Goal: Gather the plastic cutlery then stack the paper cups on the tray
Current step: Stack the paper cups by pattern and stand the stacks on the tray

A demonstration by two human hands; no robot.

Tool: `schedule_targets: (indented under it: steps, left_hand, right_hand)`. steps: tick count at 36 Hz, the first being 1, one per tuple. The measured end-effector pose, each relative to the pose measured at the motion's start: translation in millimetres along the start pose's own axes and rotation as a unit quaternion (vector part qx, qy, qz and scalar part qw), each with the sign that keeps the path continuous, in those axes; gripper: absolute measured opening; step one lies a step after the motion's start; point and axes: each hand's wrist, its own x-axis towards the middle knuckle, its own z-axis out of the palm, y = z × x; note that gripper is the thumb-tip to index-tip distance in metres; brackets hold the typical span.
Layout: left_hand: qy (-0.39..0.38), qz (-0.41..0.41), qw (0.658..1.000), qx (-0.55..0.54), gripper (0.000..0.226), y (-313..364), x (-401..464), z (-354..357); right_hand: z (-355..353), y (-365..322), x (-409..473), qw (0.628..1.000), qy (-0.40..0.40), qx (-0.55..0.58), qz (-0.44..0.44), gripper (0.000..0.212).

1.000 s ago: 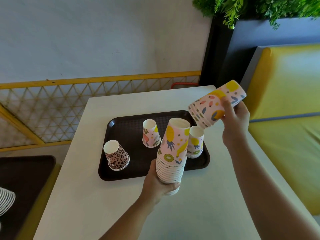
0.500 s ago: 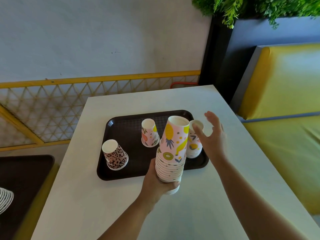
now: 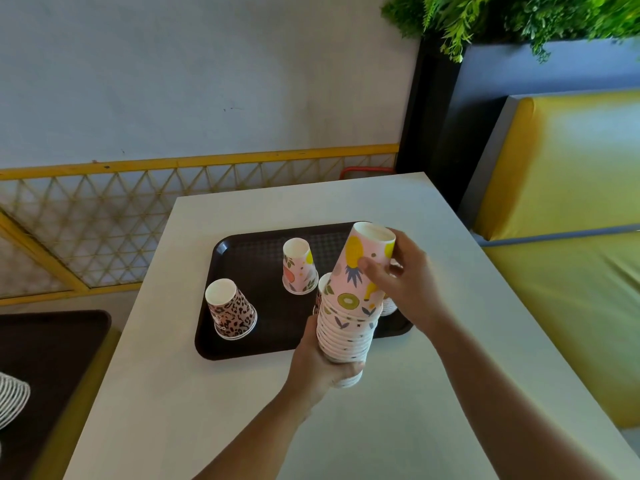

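Note:
A tall stack of upside-down pink fruit-print paper cups (image 3: 349,306) is held above the near edge of the dark brown tray (image 3: 263,337). My left hand (image 3: 325,368) grips the stack's lower end from below. My right hand (image 3: 405,285) grips its upper part, thumb on the front. On the tray stand a leopard-print cup pile (image 3: 230,310) at the left and a fruit-print cup (image 3: 299,266) in the middle, both upside down. More cups show partly behind the stack and my right hand. No plastic cutlery is in view.
The tray lies on a white table (image 3: 242,410). A yellow bench seat (image 3: 571,237) runs along the right. At the left, a second dark tray (image 3: 45,358) holds a pile of white ridged items (image 3: 10,400). A yellow lattice fence (image 3: 104,216) stands behind.
My right hand put its separate pile of cups down at the tray's right side, then came back and took hold of the upper part of the tall stack. My left hand kept its hold.

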Motion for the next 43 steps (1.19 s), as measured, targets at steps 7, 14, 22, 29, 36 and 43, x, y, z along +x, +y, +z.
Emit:
schedule_targets:
  steps: [7, 14, 22, 29, 36, 43]
  left_hand:
    - [0.0, -0.006, 1.0, -0.01, 0.092, -3, -5, -1]
    - [0.01, -0.008, 1.0, -0.02, 0.076, 0, -9, -2]
    - [0.008, -0.003, 0.999, -0.031, 0.083, 3, -9, -3]
    - [0.008, -0.006, 1.0, -0.02, 0.079, 11, -5, -2]
    - [0.011, 0.005, 1.0, -0.026, 0.081, 12, -2, -1]
    - [0.002, 0.007, 1.0, -0.022, 0.1, 9, -1, 0]
  right_hand:
    - [-13, -9, 14, 0.993, 0.069, 0.094, 0.031, 0.022]
    - [-35, -12, 36, 0.959, 0.174, 0.207, 0.081, 0.017]
    - [-24, 22, 38, 0.977, 0.207, -0.038, 0.041, 0.051]
    - [-15, 24, 18, 0.981, 0.152, -0.123, 0.013, 0.068]
    - [1, 0, -9, 0.998, -0.021, -0.054, -0.031, 0.06]
    - [9, 5, -11, 0.999, -0.03, -0.018, 0.016, 0.037]
